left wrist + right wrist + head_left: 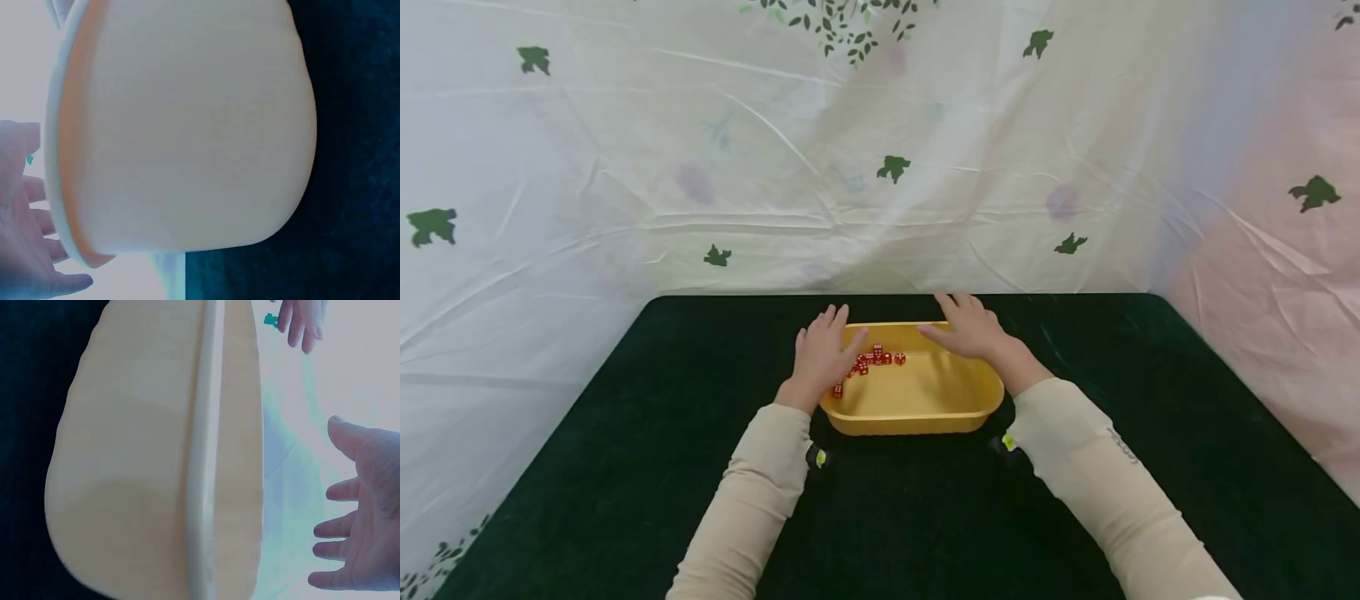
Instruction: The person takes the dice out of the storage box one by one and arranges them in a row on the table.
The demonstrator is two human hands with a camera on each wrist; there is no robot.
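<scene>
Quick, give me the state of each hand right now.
Left hand: open, fingers straight over the left rim of the yellow tub.
Right hand: open, fingers straight over the right rim, holding nothing.

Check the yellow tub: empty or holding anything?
Not empty. The yellow tub holds small red dice, clustered at its far left near the left hand.

No writing can be read; the sleeve (1122, 450) print is blurred.

Both forearms in beige sleeves reach forward, converging slightly. The left hand (822, 357) lies palm down with fingers straight and together. The right hand (972, 327) is flat too, fingers extended and slightly spread, thumb pointing inward.
</scene>
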